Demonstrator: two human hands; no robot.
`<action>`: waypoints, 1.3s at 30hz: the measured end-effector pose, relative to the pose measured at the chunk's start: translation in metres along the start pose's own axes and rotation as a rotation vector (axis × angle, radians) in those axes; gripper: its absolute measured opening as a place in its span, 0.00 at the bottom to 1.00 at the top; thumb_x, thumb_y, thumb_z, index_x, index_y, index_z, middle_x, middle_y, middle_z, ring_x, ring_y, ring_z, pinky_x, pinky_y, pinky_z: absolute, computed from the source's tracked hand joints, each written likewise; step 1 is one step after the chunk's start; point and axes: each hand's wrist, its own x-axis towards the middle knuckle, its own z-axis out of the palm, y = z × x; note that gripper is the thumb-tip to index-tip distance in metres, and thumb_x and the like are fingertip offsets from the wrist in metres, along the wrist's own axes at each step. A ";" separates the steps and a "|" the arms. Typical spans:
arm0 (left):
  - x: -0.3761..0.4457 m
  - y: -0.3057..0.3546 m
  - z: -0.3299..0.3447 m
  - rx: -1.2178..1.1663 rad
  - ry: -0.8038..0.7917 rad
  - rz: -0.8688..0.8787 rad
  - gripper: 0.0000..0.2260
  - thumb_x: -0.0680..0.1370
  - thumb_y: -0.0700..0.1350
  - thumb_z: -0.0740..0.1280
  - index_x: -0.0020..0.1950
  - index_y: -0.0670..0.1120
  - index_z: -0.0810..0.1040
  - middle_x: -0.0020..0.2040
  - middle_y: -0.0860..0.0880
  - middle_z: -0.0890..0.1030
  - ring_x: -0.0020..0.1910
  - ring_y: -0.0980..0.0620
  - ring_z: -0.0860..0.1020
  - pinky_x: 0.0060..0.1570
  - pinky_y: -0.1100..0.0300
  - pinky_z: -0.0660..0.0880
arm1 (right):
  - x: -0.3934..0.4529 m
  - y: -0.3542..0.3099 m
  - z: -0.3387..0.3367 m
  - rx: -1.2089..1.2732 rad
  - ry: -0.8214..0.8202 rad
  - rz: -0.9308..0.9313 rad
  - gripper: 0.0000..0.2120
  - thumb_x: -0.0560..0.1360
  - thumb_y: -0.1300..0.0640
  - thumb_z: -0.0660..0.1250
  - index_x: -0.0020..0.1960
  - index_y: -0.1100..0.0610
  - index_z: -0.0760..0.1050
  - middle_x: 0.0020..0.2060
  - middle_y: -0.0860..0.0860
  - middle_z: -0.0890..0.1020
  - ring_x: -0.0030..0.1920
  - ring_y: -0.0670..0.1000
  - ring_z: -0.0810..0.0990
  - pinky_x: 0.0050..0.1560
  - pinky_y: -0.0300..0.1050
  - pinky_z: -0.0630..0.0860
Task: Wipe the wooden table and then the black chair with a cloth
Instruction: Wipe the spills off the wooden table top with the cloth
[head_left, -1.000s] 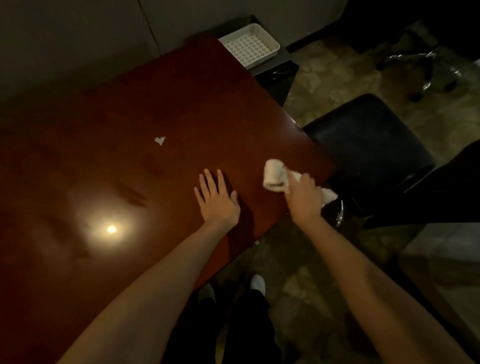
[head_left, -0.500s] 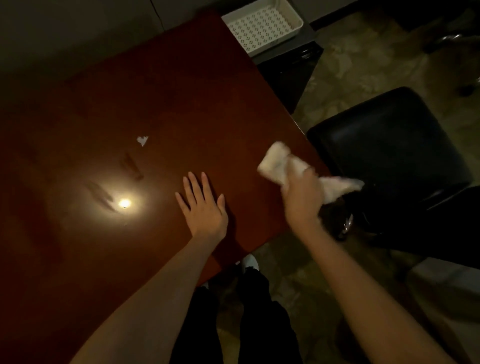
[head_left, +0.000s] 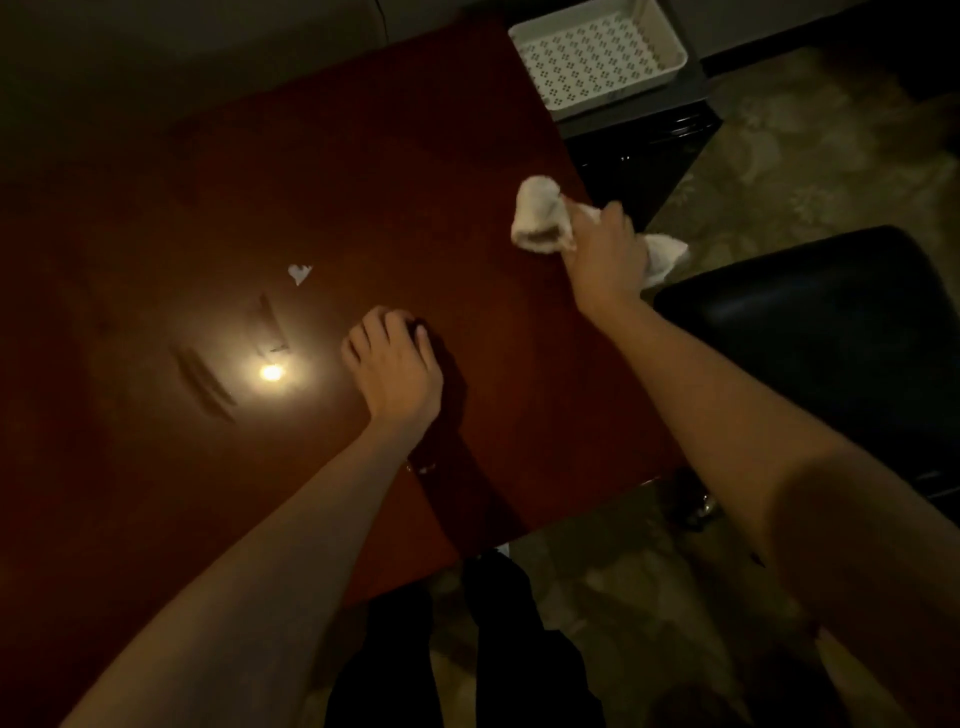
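- Right hand (head_left: 605, 254): fingers curled around a white cloth (head_left: 540, 218), held at the right edge of the wooden table (head_left: 363, 182).
- Left hand (head_left: 392, 364): fingers bent under, holding nothing, resting on the tabletop.
- Black chair (head_left: 831, 332): just right of the table.
- White scrap (head_left: 299, 272): on the tabletop, beyond the left hand.

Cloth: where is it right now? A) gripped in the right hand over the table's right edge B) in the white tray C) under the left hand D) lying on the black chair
A: the right hand grips the cloth above the wooden table, near its right edge.
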 end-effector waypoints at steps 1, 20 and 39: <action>0.008 0.001 -0.001 0.015 0.001 0.014 0.11 0.80 0.46 0.56 0.56 0.42 0.72 0.59 0.42 0.72 0.59 0.41 0.68 0.61 0.47 0.62 | 0.003 -0.001 -0.001 0.001 0.006 0.011 0.24 0.78 0.55 0.60 0.73 0.47 0.60 0.57 0.61 0.71 0.55 0.61 0.72 0.51 0.55 0.70; 0.096 -0.018 -0.001 -0.022 0.045 0.046 0.07 0.79 0.41 0.58 0.51 0.40 0.74 0.50 0.42 0.75 0.50 0.42 0.71 0.51 0.50 0.65 | 0.094 -0.080 0.001 0.015 -0.075 -0.059 0.20 0.79 0.55 0.56 0.71 0.46 0.63 0.59 0.60 0.70 0.58 0.61 0.71 0.54 0.54 0.69; 0.155 -0.024 0.005 -0.167 -0.065 -0.051 0.06 0.80 0.39 0.58 0.51 0.43 0.74 0.46 0.46 0.75 0.46 0.46 0.71 0.46 0.56 0.58 | 0.132 -0.141 0.018 0.047 0.012 -0.197 0.26 0.75 0.58 0.65 0.71 0.49 0.65 0.52 0.61 0.75 0.47 0.60 0.76 0.45 0.52 0.72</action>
